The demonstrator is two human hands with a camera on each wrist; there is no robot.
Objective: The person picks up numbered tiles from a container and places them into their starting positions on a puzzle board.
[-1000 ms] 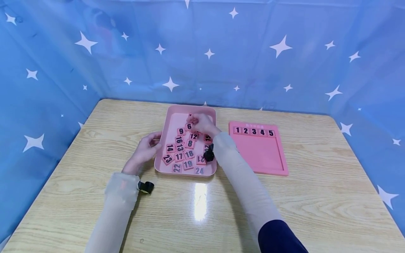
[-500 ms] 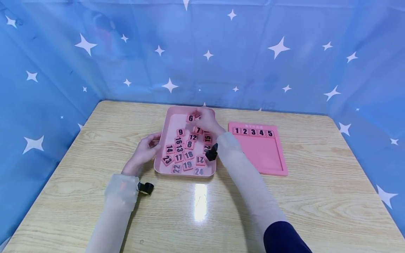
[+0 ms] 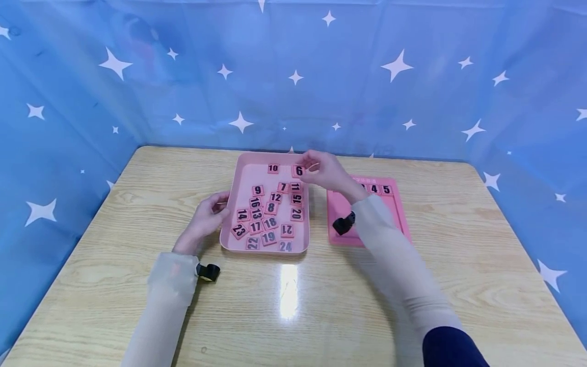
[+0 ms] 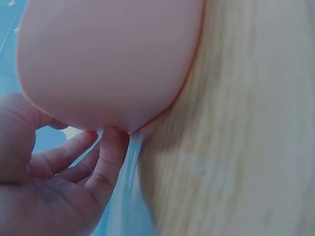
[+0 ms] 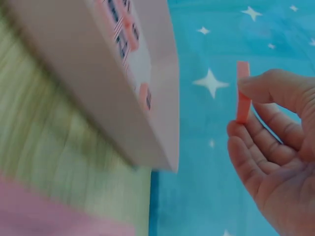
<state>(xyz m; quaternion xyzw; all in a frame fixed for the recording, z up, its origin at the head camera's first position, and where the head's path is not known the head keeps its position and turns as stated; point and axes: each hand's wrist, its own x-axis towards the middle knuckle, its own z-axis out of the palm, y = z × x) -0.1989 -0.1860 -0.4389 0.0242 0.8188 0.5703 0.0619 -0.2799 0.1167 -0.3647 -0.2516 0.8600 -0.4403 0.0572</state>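
A pink tray (image 3: 243,178) on the wooden table holds several loose pink number tiles. My right hand (image 3: 323,171) pinches the tile marked 6 (image 3: 298,171) above the tray's far right corner; in the right wrist view the tile (image 5: 242,92) shows edge-on between thumb and fingers, clear of the tray (image 5: 98,93). My left hand (image 3: 206,216) rests against the tray's left wall, with fingertips (image 4: 110,147) touching its outer side (image 4: 108,59). A pink number board (image 3: 390,209) lies right of the tray, showing tiles 3, 4 and 5 in its top row; my right forearm hides the others.
Tile 10 (image 3: 273,168) lies alone near the tray's far edge. Blue star-patterned curtains (image 3: 293,76) wall in the table on three sides. Bare wooden tabletop (image 3: 293,306) stretches toward me in front of tray and board.
My right hand has lifted tile 6 from the tray's middle and carried it right, toward the tray's far right corner. The left hand has stayed at the tray's left wall.
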